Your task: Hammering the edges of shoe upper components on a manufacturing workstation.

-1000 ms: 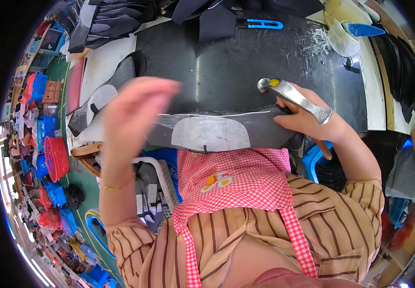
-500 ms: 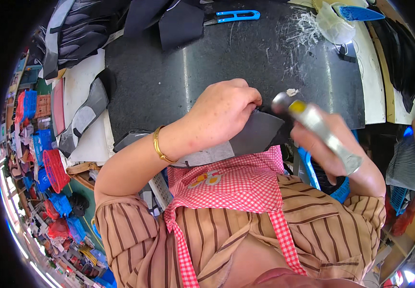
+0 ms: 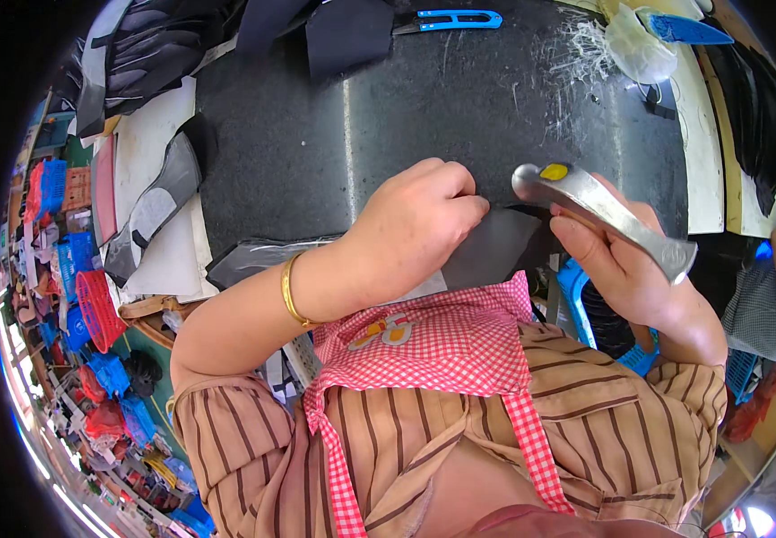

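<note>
My left hand (image 3: 424,220) has its fingers pinched at the upper edge of a black sheet-material piece (image 3: 495,247), near the table's front edge. Part of that piece lies beneath my left wrist and hand, and a grey patch shows on it. In my right hand (image 3: 625,278) is a hammer (image 3: 607,215) with a shiny metal head and a yellow handle end showing through it. The hammer head is above the table, just right of the black piece's corner. My right fingers wrap the handle, which is mostly hidden behind the head.
Blue-handled thread snips (image 3: 459,20) lie at the table's far side beside black cut pieces (image 3: 347,40). More dark pieces are stacked at far left (image 3: 150,67) and far right (image 3: 751,117). A grey-and-black piece (image 3: 159,202) lies left. White thread scraps (image 3: 580,54) cling to the dark tabletop (image 3: 271,161).
The blurred hammer is now sharper and lies at a flatter angle, its right end higher. My left hand stays on the black piece, its fingers slightly shifted.
</note>
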### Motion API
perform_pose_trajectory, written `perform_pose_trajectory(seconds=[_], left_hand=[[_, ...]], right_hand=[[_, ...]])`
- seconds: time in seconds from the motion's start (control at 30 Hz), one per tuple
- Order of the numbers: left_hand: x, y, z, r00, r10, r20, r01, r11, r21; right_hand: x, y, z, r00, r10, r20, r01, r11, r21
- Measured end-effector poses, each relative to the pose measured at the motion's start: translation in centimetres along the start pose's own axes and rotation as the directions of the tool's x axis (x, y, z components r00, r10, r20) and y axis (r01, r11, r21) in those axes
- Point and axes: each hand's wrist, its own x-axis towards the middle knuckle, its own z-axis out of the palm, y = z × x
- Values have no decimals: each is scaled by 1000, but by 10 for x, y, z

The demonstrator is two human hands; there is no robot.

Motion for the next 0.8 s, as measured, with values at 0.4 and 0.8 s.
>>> perform_pose_trajectory(seconds=[0.4, 0.8], left_hand=[[-1, 4, -6, 997, -25, -71, 29, 998, 52], [-13, 7, -8, 997, -79, -2, 79, 996, 51]], right_hand=[[8, -5, 7, 989, 26, 143, 14, 962, -272], [19, -14, 5, 980, 98, 170, -54, 967, -248]])
